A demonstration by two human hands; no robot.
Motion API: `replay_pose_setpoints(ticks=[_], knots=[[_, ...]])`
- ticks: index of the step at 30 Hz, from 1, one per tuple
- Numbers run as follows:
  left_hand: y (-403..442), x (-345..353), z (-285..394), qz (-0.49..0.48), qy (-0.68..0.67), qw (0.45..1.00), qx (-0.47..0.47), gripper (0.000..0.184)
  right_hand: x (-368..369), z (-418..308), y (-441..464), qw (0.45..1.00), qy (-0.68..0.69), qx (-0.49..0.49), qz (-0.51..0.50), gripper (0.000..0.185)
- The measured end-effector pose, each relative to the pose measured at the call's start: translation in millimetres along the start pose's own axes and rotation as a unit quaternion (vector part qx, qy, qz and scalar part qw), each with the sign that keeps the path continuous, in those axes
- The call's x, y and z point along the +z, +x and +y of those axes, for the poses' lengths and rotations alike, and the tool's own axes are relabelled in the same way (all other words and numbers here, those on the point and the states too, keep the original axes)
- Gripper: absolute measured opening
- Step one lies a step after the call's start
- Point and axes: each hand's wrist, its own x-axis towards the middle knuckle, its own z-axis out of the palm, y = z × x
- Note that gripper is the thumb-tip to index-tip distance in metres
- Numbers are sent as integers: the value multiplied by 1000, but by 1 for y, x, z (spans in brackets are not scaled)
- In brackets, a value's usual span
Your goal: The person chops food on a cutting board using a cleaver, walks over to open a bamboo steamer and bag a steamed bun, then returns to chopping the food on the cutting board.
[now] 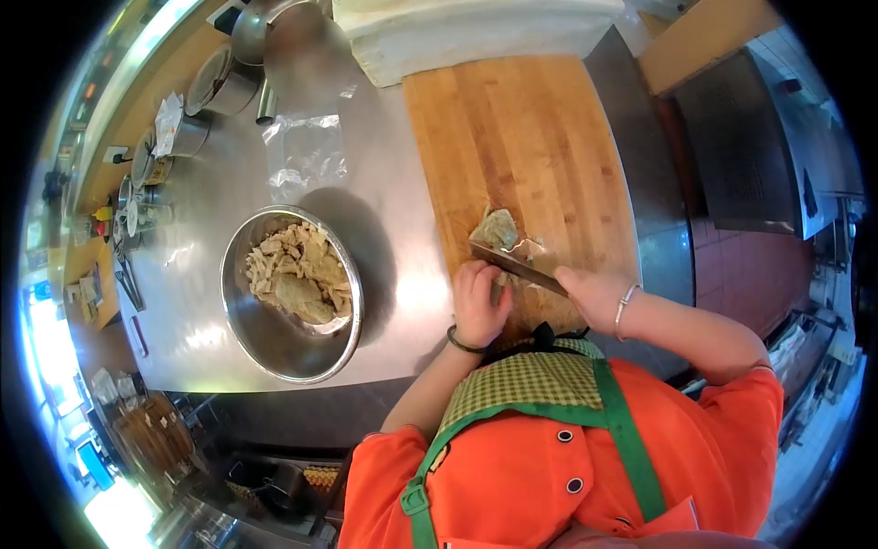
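My right hand (590,297) is closed round the handle end of a cleaver-like knife (523,269), whose blade lies slantwise over the wooden cutting board (540,128). My left hand (479,309) has its fingers curled beside the blade, on a small piece of pale cooked meat (502,282) that is mostly hidden. Just beyond the blade sits a larger greyish chunk of cooked meat (497,229), with small scraps around it on the board.
Left of the board, a steel bowl (234,335) holds cut strips and larger pieces of pale meat. A clear plastic bag (306,151) lies on the steel counter (197,302). Several pots stand along the far left, and a white box (476,32) is behind the board.
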Motion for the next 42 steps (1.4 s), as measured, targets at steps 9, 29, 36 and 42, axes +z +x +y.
replay_pose_setpoints(ticks=[9,29,36,42], knots=[[5,0,2,17,21,1000,2,29,-20,-20,24,999,32,-20,-15,27],[50,-41,-8,-294,-52,947,-117,21,29,29,30,987,85,-30,137,25],[17,-45,5,-200,86,975,-41,29,45,16,12,976,102,-32,188,31],[-19,-31,8,-105,42,993,-17,35,49,-16,-5,985,117,-31,126,33]])
